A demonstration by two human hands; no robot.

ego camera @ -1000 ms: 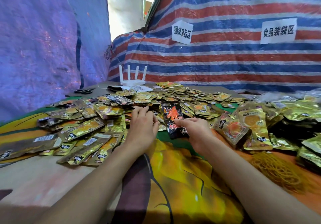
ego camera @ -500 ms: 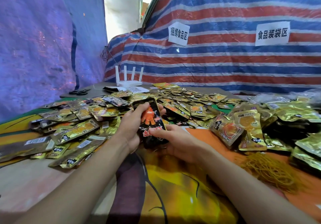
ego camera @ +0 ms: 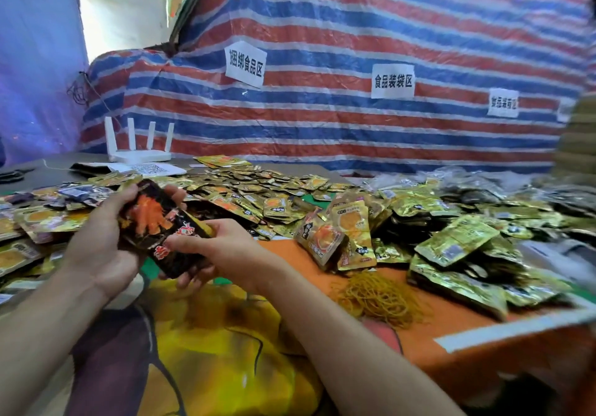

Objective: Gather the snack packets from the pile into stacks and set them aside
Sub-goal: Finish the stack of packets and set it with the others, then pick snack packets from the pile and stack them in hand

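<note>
Above tablecloth (ego camera: pixel 219 351) | black packets (ego camera: pixel 154 219) | left hand (ego camera: pixel 96 248) grips top | right hand (ego camera: pixel 225 249) pinches bottom

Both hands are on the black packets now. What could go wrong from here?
The glossy black snack packets with orange print sit skewed between the left hand and right hand; one may slip out into the pile of gold foil packets. Setting them aside rightwards could topple the leaning stack of gold packets beside the heap of yellow rubber bands.
</note>
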